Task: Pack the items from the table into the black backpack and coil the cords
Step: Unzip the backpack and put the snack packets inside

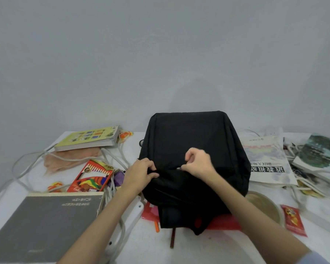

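Observation:
The black backpack (189, 141) lies flat in the middle of the white table (208, 250). My left hand (141, 171) grips a fold of its fabric at the left end of the front pocket zipper. My right hand (197, 162) pinches the small zipper pull near the pocket's middle. White cords (25, 162) sprawl over the left of the table, running to a white power strip (130, 218) under my left forearm. More white cord (303, 187) lies tangled at the right.
Left: a yellow-green book (88, 139), pink cloth (69, 161), a coloured pencil box (92, 176), a grey book (42, 223). Right: a white printed book (267, 161), a painted-cover book (320, 151), a round bowl (263, 206), a red snack packet (293, 220). Red plastic (225, 222) lies under the backpack.

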Demonstrator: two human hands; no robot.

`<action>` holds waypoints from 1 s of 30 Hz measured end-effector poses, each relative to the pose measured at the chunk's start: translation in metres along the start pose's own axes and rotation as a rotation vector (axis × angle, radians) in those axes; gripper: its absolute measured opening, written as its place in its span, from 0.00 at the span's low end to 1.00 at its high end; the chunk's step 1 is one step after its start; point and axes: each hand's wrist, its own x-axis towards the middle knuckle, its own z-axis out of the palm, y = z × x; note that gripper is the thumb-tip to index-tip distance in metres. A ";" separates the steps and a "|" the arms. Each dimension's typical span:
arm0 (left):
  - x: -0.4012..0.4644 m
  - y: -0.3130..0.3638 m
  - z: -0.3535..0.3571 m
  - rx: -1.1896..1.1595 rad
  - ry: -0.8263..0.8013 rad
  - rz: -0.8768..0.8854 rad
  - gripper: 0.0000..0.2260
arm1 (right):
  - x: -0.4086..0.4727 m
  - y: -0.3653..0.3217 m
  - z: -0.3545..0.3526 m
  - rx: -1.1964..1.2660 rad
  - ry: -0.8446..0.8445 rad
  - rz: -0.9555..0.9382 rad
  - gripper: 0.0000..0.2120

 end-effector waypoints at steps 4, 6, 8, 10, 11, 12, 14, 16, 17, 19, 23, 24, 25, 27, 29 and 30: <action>0.006 -0.003 -0.004 0.024 -0.057 -0.071 0.14 | -0.002 0.034 -0.074 -0.168 0.312 0.070 0.14; 0.011 0.003 -0.004 0.041 -0.097 -0.101 0.13 | -0.006 0.053 -0.093 -0.145 0.372 0.148 0.14; 0.016 0.014 -0.008 0.090 -0.157 -0.158 0.11 | -0.013 0.065 -0.091 -0.138 0.375 0.150 0.14; 0.020 0.029 -0.012 0.165 -0.225 -0.202 0.10 | -0.019 0.076 -0.083 -0.134 0.371 0.072 0.14; 0.021 0.036 -0.013 0.204 -0.245 -0.197 0.08 | -0.020 0.081 -0.080 -0.127 0.356 0.023 0.14; 0.022 0.043 -0.013 0.231 -0.244 -0.158 0.07 | -0.021 0.086 -0.080 -0.114 0.329 -0.018 0.13; 0.023 0.057 -0.006 0.206 -0.217 0.002 0.13 | -0.024 0.095 -0.087 -0.059 0.281 -0.049 0.10; 0.021 0.076 0.005 0.080 -0.213 0.139 0.13 | -0.030 0.102 -0.105 -0.034 0.298 -0.012 0.07; 0.020 0.086 0.011 0.054 -0.222 0.169 0.11 | -0.034 0.105 -0.115 -0.068 0.307 0.010 0.07; 0.019 0.103 0.026 0.079 -0.243 0.188 0.09 | -0.045 0.114 -0.141 -0.266 0.251 0.128 0.10; 0.018 0.113 0.040 0.188 -0.218 0.170 0.08 | -0.070 0.131 -0.166 -0.771 -0.131 0.380 0.08; 0.019 0.114 0.040 0.205 -0.217 0.166 0.08 | -0.078 0.134 -0.164 -0.799 -0.196 0.405 0.07; 0.019 0.114 0.040 0.222 -0.218 0.157 0.10 | -0.084 0.137 -0.161 -0.809 -0.218 0.424 0.14; 0.018 0.117 0.040 0.230 -0.230 0.127 0.14 | -0.091 0.142 -0.155 -0.891 -0.201 0.436 0.22; 0.017 0.121 0.041 0.220 -0.221 0.115 0.18 | -0.093 0.144 -0.146 -0.948 -0.201 0.449 0.31; 0.018 0.121 0.040 0.212 -0.192 0.123 0.19 | -0.093 0.145 -0.143 -0.947 -0.200 0.447 0.32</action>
